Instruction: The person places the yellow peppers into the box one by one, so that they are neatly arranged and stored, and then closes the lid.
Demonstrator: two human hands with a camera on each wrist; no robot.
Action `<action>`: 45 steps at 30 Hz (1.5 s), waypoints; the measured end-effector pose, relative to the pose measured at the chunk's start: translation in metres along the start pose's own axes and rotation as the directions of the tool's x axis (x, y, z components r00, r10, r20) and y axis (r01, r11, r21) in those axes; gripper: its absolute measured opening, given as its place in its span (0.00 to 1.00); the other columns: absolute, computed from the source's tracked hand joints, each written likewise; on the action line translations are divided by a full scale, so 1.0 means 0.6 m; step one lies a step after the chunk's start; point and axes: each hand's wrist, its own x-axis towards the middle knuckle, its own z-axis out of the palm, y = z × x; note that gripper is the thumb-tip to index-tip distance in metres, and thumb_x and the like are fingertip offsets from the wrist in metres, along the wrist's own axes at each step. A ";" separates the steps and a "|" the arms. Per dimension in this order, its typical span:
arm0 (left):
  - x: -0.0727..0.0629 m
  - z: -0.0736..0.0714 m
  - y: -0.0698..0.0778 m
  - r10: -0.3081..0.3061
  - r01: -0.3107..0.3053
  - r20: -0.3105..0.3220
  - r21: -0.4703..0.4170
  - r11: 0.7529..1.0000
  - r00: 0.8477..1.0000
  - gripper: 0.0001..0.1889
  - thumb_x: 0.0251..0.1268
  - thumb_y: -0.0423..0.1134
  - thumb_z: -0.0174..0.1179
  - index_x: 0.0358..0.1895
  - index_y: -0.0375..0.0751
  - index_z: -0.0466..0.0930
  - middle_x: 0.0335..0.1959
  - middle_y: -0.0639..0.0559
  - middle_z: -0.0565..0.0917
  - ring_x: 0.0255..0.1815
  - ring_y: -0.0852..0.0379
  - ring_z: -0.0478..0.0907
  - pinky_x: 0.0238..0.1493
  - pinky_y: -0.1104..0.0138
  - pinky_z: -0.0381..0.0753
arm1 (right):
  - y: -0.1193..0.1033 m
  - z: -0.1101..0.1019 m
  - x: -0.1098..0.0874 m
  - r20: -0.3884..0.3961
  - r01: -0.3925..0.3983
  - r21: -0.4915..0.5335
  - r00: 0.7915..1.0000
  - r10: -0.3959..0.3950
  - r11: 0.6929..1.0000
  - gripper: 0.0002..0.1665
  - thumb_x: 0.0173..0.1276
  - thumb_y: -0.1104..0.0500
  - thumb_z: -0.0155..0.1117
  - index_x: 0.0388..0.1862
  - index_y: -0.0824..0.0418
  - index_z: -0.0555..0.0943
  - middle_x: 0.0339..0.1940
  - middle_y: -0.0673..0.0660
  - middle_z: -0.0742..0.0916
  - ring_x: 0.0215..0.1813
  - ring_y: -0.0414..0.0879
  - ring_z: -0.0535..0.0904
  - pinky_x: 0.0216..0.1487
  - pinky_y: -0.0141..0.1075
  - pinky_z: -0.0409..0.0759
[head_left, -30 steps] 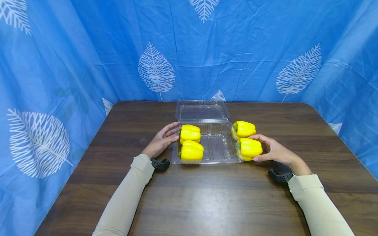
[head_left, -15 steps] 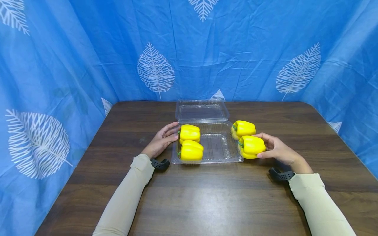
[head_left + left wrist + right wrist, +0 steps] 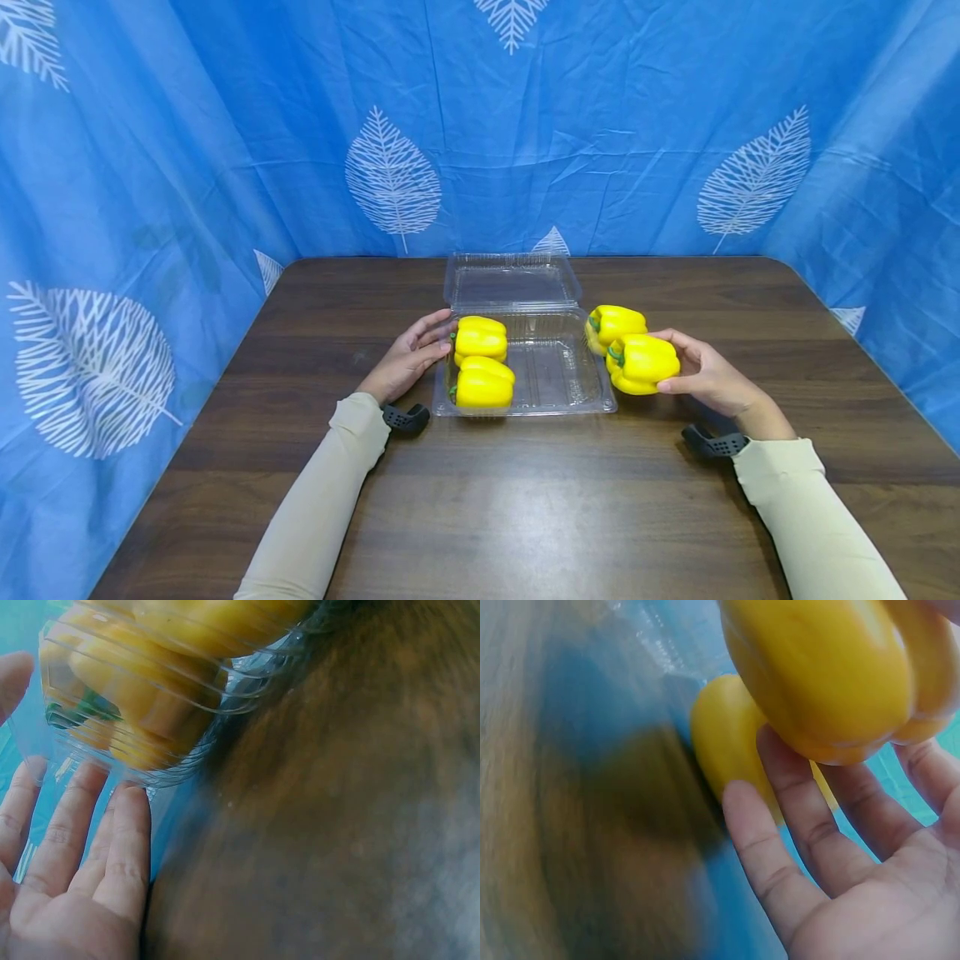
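Note:
My right hand [image 3: 712, 382] grips a yellow bell pepper [image 3: 647, 363] between thumb and fingers, raised over the table just right of the clear plastic clamshell container [image 3: 555, 407]. In the right wrist view the held pepper fills the top, with fingertips [image 3: 742, 802] under and beside it. Another yellow bell pepper [image 3: 618, 323] sits behind it, close to the container's right wall. Two more, a rear pepper [image 3: 480, 337] and a front pepper [image 3: 485, 385], lie in the container's left half, stems leftward. My left hand [image 3: 405, 358] rests against the container's left side, fingers straight.
The container's clear lid [image 3: 513, 282] lies folded open toward the back of the brown wooden table [image 3: 517, 508]. Behind and to both sides hangs a blue curtain [image 3: 577, 125] with white leaf prints. A dark band [image 3: 708, 442] circles the right wrist.
The right hand has lifted its bell pepper up and slightly right, away from the container's edge. The left hand stays in place at the container's left side.

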 end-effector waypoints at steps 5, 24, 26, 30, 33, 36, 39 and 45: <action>-0.001 0.000 0.000 0.000 0.000 -0.001 0.001 1.000 1.000 0.36 0.84 0.34 0.57 0.88 0.44 0.54 0.86 0.41 0.62 0.86 0.44 0.59 0.85 0.52 0.60 | -0.003 0.002 0.002 0.002 0.027 0.021 1.000 -0.027 0.999 0.38 0.68 0.80 0.61 0.71 0.52 0.77 0.62 0.51 0.85 0.57 0.42 0.84 0.61 0.33 0.86; 0.002 -0.001 -0.003 0.003 -0.003 -0.003 -0.001 1.000 1.000 0.36 0.83 0.35 0.58 0.88 0.44 0.55 0.86 0.41 0.63 0.86 0.43 0.59 0.85 0.51 0.60 | -0.028 0.025 0.012 -0.031 0.054 0.007 0.998 -0.053 0.999 0.39 0.65 0.81 0.63 0.70 0.53 0.78 0.62 0.52 0.86 0.59 0.43 0.86 0.61 0.35 0.87; 0.002 -0.002 -0.003 0.001 -0.001 -0.004 -0.002 1.000 1.000 0.36 0.83 0.35 0.58 0.88 0.44 0.55 0.86 0.41 0.63 0.86 0.44 0.60 0.85 0.51 0.60 | -0.033 0.030 0.014 -0.033 0.054 0.005 0.998 -0.054 0.999 0.39 0.65 0.82 0.63 0.70 0.53 0.79 0.62 0.52 0.86 0.59 0.43 0.86 0.60 0.36 0.88; 0.001 -0.002 -0.003 0.002 -0.002 -0.002 -0.002 1.000 1.000 0.36 0.83 0.35 0.58 0.88 0.44 0.55 0.86 0.41 0.63 0.86 0.44 0.60 0.85 0.51 0.60 | -0.041 0.041 0.018 -0.047 0.047 -0.020 0.998 -0.048 0.999 0.38 0.65 0.81 0.64 0.69 0.53 0.79 0.61 0.52 0.86 0.57 0.43 0.87 0.58 0.36 0.88; 0.002 -0.002 -0.003 0.002 -0.002 -0.002 0.000 1.000 1.000 0.36 0.83 0.35 0.58 0.88 0.44 0.55 0.86 0.41 0.63 0.86 0.44 0.60 0.85 0.51 0.60 | -0.043 0.047 0.021 -0.060 0.042 -0.060 0.997 -0.046 0.997 0.37 0.64 0.80 0.65 0.68 0.52 0.80 0.60 0.52 0.87 0.56 0.43 0.87 0.57 0.35 0.89; 0.002 -0.001 -0.003 0.003 -0.003 -0.001 0.003 1.000 1.000 0.36 0.83 0.35 0.58 0.88 0.44 0.55 0.86 0.41 0.63 0.86 0.44 0.59 0.85 0.51 0.60 | -0.042 0.052 0.024 -0.071 0.047 -0.102 0.996 -0.054 0.994 0.38 0.64 0.80 0.66 0.67 0.51 0.80 0.59 0.51 0.87 0.55 0.42 0.87 0.57 0.34 0.89; 0.002 -0.001 -0.003 0.004 -0.004 -0.001 0.001 1.000 1.000 0.36 0.83 0.35 0.58 0.88 0.44 0.55 0.86 0.41 0.63 0.86 0.44 0.59 0.85 0.52 0.60 | -0.044 0.057 0.026 -0.085 0.046 -0.141 0.995 -0.058 0.989 0.38 0.64 0.80 0.67 0.67 0.50 0.80 0.60 0.50 0.86 0.55 0.42 0.86 0.57 0.33 0.88; 0.004 -0.002 -0.004 0.007 -0.007 -0.002 -0.003 1.000 1.000 0.35 0.84 0.34 0.57 0.87 0.44 0.55 0.86 0.41 0.63 0.86 0.44 0.60 0.84 0.52 0.61 | -0.048 0.069 0.032 -0.102 0.028 -0.200 0.994 -0.049 0.979 0.37 0.65 0.78 0.70 0.67 0.51 0.79 0.61 0.48 0.85 0.56 0.42 0.85 0.58 0.31 0.87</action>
